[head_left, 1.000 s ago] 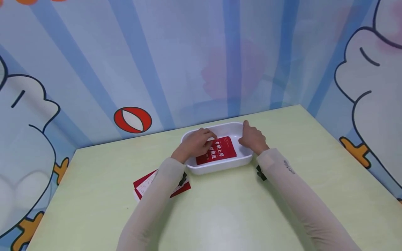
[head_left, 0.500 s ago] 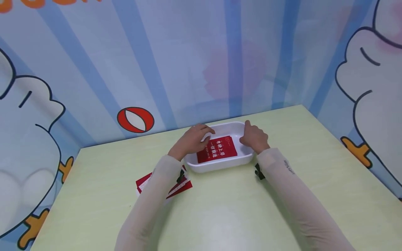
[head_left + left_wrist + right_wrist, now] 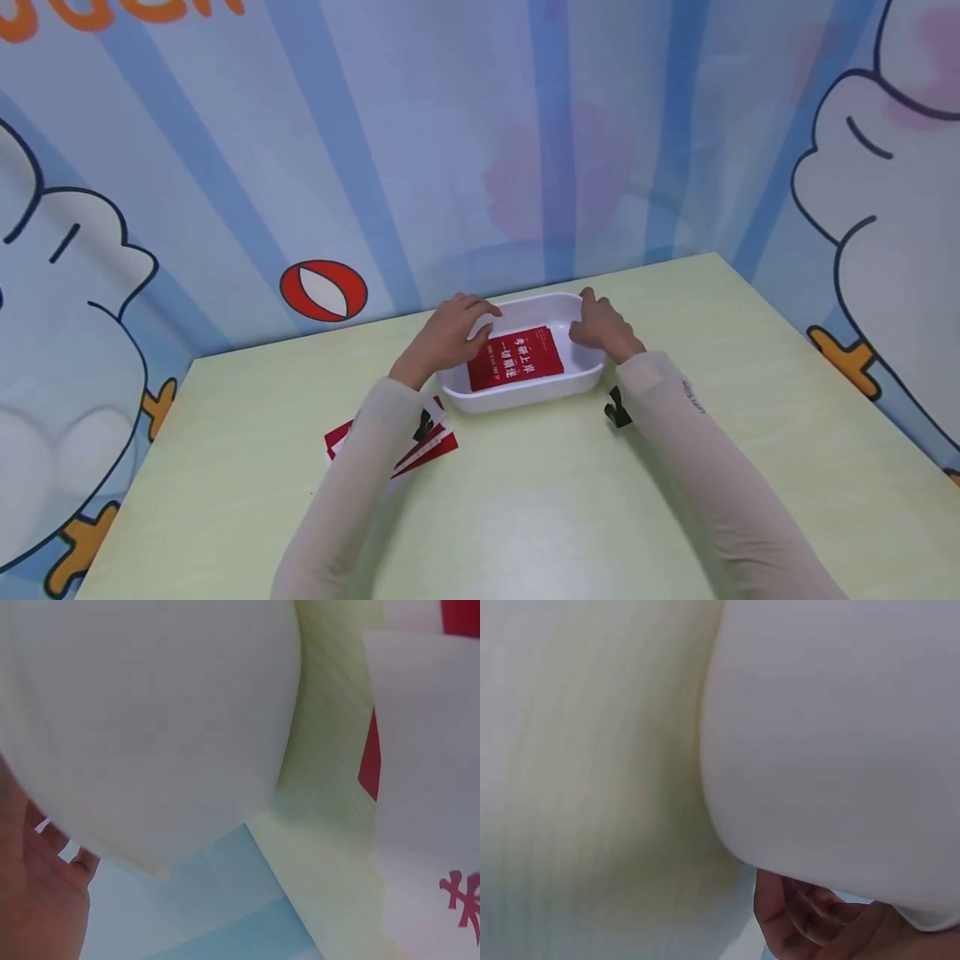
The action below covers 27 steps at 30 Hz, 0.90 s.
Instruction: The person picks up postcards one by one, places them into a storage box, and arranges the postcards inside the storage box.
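Observation:
A white oval-cornered tray (image 3: 525, 400) stands on the table near the wall, with red cards (image 3: 517, 358) bearing white lettering lying inside it. My right hand (image 3: 606, 327) grips the tray's right end, thumb over the rim. In the right wrist view its curled fingers (image 3: 810, 919) show against the outer wall. My left hand (image 3: 452, 333) reaches over the left end of the tray, fingers and thumb apart, holding no card. The left wrist view shows those fingers (image 3: 56, 840) beyond the rim; whether they touch it cannot be told.
A fanned pile of red and white cards (image 3: 435, 450) lies on the pale green table (image 3: 525, 500), partly under the left forearm. A blue striped wall (image 3: 465, 167) with cartoon figures closes off the table's back.
My left hand has drawn back leftward from the red cards in the tray, uncovering more of their lettering. The right hand has stayed on the tray's right end.

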{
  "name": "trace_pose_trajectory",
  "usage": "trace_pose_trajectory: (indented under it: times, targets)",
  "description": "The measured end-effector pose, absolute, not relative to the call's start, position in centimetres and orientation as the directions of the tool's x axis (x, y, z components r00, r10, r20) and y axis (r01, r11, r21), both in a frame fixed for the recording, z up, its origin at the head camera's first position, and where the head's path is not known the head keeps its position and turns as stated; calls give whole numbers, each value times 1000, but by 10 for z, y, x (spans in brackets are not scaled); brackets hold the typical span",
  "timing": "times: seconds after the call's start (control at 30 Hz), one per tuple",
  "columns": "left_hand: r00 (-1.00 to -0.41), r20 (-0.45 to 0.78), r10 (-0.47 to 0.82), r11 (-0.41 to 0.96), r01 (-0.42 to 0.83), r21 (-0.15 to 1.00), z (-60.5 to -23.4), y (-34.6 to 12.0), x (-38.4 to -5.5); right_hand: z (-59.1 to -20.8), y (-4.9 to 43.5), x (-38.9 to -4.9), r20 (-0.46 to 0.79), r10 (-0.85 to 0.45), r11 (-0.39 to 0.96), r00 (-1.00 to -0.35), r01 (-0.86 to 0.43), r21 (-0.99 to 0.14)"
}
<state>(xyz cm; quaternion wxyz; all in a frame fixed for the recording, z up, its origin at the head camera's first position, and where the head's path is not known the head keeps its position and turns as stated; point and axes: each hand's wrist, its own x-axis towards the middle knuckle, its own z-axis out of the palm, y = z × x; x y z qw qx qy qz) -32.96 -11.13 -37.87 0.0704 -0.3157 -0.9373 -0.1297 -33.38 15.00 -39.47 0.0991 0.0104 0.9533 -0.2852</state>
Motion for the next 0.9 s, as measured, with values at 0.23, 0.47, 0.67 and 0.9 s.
trace_pose_trajectory:
  times: [0.23,0.47,0.67,0.9]
  targets:
    - [-802,208,560,762,597,250,-377,-119,-326,-397,156,-333,-186,-49,821,-981,67,-567]
    - [-810,209,548,757,586,289,-368,-122,-323,-396,162,-334,-184,-18,818,-983,91,-568]
    - [-824,217,523,762,567,313,-367,-134,-318,-400,156,-335,-173,-20,823,-985,82,-563]
    - [-840,199,504,767,542,344,-372,-142,-315,-401,146,-336,-178,-16,840,-984,83,-536]
